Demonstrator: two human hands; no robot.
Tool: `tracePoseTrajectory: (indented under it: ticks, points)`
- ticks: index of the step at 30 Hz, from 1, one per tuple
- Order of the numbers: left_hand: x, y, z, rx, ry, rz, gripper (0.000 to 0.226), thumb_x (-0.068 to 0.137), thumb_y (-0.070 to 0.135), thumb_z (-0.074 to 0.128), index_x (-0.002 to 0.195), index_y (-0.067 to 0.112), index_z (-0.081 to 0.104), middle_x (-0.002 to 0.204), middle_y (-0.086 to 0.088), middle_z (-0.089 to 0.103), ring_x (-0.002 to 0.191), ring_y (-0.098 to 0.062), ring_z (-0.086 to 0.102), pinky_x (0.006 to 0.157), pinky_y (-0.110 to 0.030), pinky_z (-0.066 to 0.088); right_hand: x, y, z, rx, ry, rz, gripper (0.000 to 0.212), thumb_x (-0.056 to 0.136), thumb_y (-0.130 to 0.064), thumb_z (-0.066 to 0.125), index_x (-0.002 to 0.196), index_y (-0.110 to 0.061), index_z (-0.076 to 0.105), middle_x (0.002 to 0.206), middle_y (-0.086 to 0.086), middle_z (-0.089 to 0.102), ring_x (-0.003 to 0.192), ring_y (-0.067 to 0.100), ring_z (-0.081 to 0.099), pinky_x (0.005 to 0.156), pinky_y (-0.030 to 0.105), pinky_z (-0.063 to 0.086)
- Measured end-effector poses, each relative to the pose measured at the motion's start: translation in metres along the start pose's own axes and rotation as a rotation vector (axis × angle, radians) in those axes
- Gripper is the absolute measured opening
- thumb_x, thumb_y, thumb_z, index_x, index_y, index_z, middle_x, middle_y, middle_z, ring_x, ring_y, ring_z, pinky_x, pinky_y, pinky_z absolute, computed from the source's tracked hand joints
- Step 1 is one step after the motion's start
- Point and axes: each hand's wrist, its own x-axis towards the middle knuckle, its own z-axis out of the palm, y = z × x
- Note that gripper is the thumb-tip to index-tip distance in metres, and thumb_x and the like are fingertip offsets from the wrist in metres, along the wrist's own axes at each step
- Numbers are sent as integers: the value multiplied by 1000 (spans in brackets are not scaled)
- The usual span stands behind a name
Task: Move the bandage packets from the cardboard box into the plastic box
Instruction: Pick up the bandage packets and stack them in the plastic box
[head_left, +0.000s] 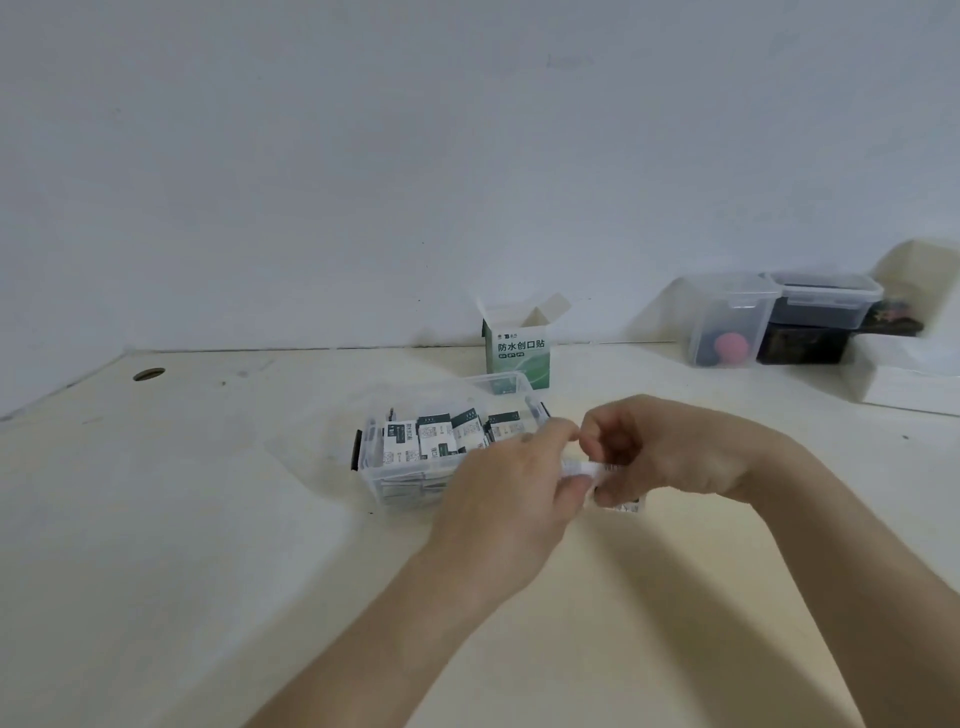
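One clear, rectangular plastic box (375, 480) with rounded corners and black side clips sits on the pale, matte worktop (208, 519). It holds flat white-and-dark printed bandage packets (431, 439). At least four lie across the top with more stacked beneath, and the full count cannot be told.

Just behind the plastic box stands one green-and-white cardboard box (519, 358), upright with its top flaps open.

At the plastic box's near right corner, two hands meet. The left hand (511, 483) and the right hand (670, 447) both have curled fingers pinching a thin white packet (584, 469). It is blurred, so whether they hold one packet or several is unclear.

Well to the right of the plastic box and further back are two clear lidded containers (727, 325) and one dark box (802, 343).
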Motion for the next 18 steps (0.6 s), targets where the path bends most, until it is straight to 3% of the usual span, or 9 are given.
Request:
tracePoseTrajectory:
  ticks: [3, 7, 10, 13, 18]
  points:
    - [7, -5, -31, -215, 46, -100, 22, 90, 24, 62, 106, 39, 60, 69, 11, 56, 59, 0, 50, 62, -25, 36, 0, -20, -1, 134, -20, -120, 25, 73, 0, 81, 75, -14, 60, 70, 10, 55, 66, 18, 48, 62, 26, 38]
    - [33, -37, -73, -244, -38, -166, 32, 84, 19, 71, 103, 41, 59, 79, 8, 66, 49, 0, 50, 56, -19, 40, 23, -50, 8, 88, 155, -195, 8, 84, -15, 75, 77, -12, 72, 63, -3, 61, 59, 9, 48, 56, 21, 38]
    - [48, -65, -86, -246, 24, -251, 34, 80, 21, 76, 103, 38, 59, 83, 9, 68, 52, -1, 54, 55, -15, 42, 53, -64, 19, 64, 234, -138, 8, 81, -12, 78, 79, -6, 72, 62, 3, 64, 55, 12, 55, 55, 25, 42]
    - [46, -93, -92, -3, 83, -307, 23, 83, 19, 69, 95, 37, 62, 89, 11, 61, 63, -3, 53, 59, -15, 38, 79, -70, 26, 99, 282, -28, 8, 80, -3, 77, 83, 1, 70, 64, 10, 67, 52, 13, 61, 54, 20, 51]
    - [28, -123, -86, 139, -148, -394, 20, 86, 22, 57, 92, 38, 68, 99, 5, 53, 89, -13, 52, 72, -27, 36, 109, -78, 46, 128, 206, 175, 11, 82, 3, 72, 92, 7, 70, 72, 17, 69, 56, 18, 65, 60, 26, 60]
